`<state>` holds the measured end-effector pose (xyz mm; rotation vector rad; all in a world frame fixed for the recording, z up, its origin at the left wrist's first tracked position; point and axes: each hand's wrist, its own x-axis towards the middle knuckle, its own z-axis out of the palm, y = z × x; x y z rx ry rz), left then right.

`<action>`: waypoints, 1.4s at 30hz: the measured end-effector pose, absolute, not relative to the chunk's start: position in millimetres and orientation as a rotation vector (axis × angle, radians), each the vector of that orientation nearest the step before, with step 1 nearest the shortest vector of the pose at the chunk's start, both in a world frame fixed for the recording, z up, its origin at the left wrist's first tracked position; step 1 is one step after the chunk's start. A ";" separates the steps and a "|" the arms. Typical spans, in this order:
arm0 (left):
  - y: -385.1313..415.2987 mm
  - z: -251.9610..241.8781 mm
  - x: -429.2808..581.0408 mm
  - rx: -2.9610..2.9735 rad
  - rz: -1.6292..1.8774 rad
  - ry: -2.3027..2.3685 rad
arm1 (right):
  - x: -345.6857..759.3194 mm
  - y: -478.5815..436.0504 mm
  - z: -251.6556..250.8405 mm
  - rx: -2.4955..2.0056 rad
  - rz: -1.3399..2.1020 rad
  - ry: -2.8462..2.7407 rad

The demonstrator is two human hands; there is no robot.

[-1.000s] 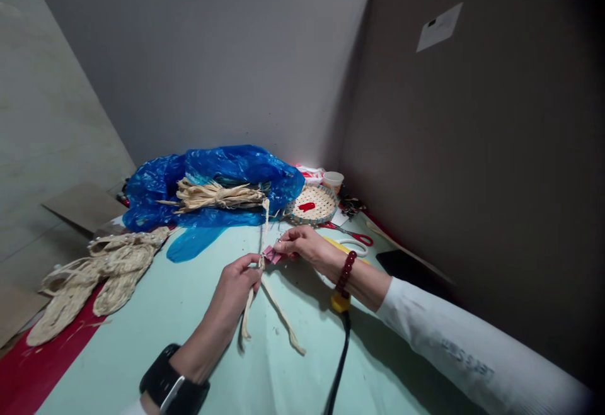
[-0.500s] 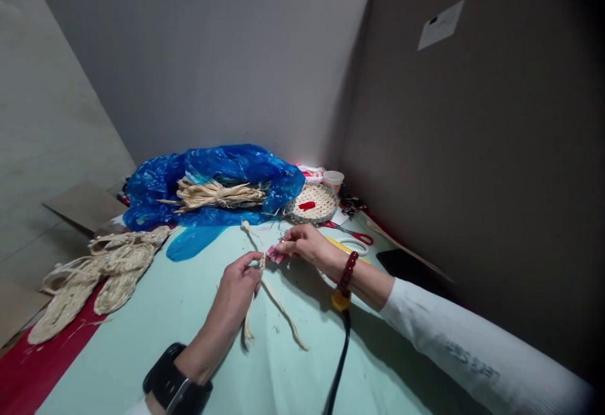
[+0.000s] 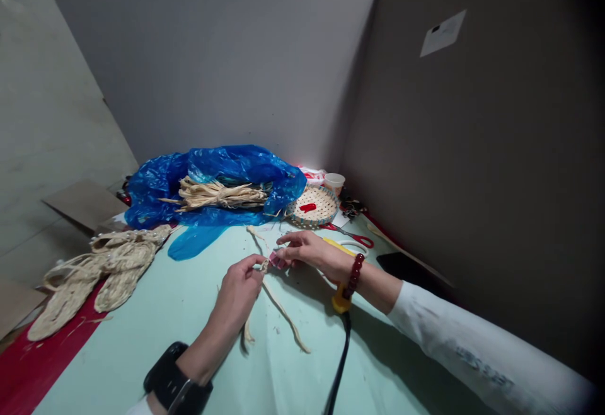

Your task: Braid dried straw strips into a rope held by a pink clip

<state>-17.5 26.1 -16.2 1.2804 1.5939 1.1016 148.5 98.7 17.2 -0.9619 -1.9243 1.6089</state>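
My left hand (image 3: 239,289) pinches the top of a plaited straw braid (image 3: 278,306) whose two tails lie on the pale green table (image 3: 189,339). My right hand (image 3: 309,251), with a dark red bead bracelet at the wrist, holds a small pink clip (image 3: 275,260) against the braid right beside my left fingertips. A loose straw strand (image 3: 255,233) runs away from the clip toward the back. Both hands are closed in pinches and nearly touch each other.
A blue plastic bag (image 3: 212,182) with a straw bundle (image 3: 217,194) lies at the back. Woven straw pieces (image 3: 99,270) sit at the left edge. A round woven tray (image 3: 312,206), a cup (image 3: 334,182), red scissors (image 3: 352,235) and a yellow-tipped black cable (image 3: 340,339) are near the right wall.
The straw strand that stood up from the clip has dropped onto the table. Both hands have lowered slightly and stay pinched together at the clip.
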 end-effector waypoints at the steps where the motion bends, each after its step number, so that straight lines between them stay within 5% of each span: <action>1: 26.3 -17.0 -17.8 1.291 1.105 1.594 | 149.0 99.2 17.8 -0.952 1.625 -1.932; 17: 27.1 -21.4 -20.6 1.418 1.095 1.645 | 147.1 109.0 26.4 -0.947 1.701 -2.026; 42: 24.5 -16.2 -19.3 1.297 1.065 1.599 | 151.7 98.3 17.4 -1.012 1.235 -2.106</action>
